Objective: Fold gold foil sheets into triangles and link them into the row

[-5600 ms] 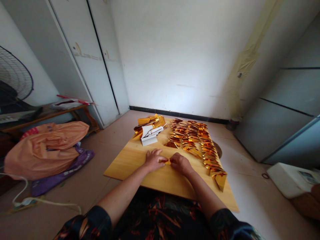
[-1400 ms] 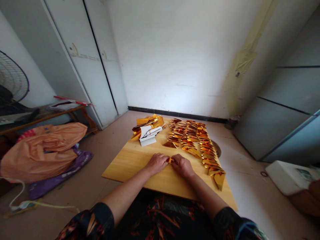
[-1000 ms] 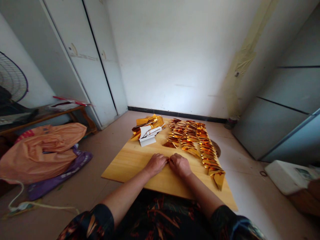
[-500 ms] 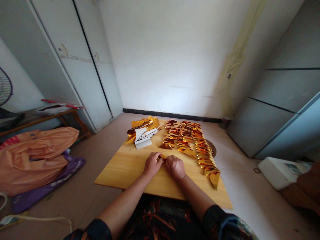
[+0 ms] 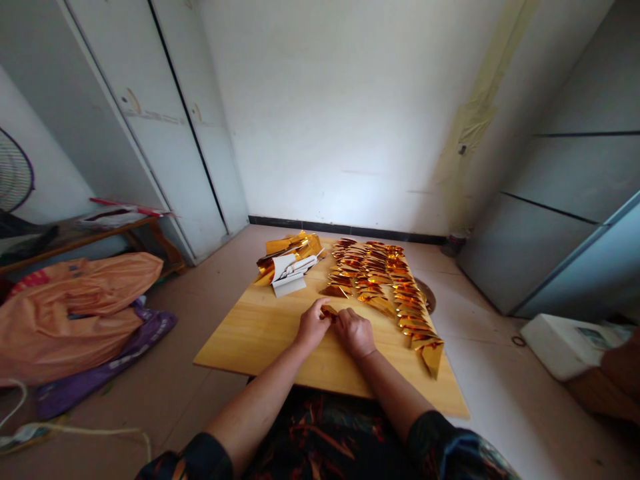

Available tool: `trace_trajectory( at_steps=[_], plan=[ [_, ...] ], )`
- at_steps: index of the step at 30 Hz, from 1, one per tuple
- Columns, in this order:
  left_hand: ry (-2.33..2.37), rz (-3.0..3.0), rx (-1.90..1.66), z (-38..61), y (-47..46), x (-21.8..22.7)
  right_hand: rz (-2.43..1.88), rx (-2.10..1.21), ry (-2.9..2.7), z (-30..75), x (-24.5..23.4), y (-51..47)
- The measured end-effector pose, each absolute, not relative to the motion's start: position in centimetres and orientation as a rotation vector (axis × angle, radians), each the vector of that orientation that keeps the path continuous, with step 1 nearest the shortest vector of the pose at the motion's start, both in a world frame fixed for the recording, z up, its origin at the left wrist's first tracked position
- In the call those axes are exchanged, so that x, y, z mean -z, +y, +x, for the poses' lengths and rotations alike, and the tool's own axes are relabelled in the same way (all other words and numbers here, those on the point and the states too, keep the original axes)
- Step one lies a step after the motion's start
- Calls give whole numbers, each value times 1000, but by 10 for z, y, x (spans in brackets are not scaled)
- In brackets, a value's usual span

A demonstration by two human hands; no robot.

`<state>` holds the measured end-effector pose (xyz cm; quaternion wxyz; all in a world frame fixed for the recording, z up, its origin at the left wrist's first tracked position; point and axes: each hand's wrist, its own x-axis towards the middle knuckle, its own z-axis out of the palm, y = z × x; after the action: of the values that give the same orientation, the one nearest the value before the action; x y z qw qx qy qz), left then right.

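Pinching gold foil piece [image 5: 328, 311] between my left hand [image 5: 311, 327] and right hand [image 5: 355, 333], fingers [image 5: 319, 308] closed on either side, over worktop [image 5: 245, 333]; foil, covered second ago, now peeks out, so shaping seems still under way.

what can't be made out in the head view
All in the head view:
Gold foil piece: partly covered by the left hand and right hand.
Fan: cut off by the left edge.
Round brown object: partly hidden by the wooden board and foil on it.
Purple bag: lettering too blurred to read.
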<state>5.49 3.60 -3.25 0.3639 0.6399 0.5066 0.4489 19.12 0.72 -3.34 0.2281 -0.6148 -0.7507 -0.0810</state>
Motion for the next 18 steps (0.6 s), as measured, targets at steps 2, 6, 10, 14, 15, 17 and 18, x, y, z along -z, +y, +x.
trace_trajectory(
  at_steps=[2, 6, 10, 14, 15, 17, 18],
  plan=[
    [1317, 1636, -1163, 55, 35, 32, -1692, 230, -2053, 192, 35, 8],
    [1340, 1648, -1138, 54, 34, 32, -1726, 229, -2044, 192, 35, 8],
    [1332, 1645, -1111, 54, 33, 31, -1772, 236, -2039, 192, 35, 9],
    [1325, 1617, -1086, 55, 31, 29, -1802, 212, -2026, 192, 34, 9],
    [1326, 1611, -1081, 55, 30, 28, -1807, 201, -2022, 192, 34, 9],
    [1334, 1603, -1077, 55, 29, 27, -1814, 180, -2018, 192, 32, 8],
    [1341, 1602, -1077, 55, 29, 27, -1819, 170, -2014, 191, 31, 8]
  ],
)
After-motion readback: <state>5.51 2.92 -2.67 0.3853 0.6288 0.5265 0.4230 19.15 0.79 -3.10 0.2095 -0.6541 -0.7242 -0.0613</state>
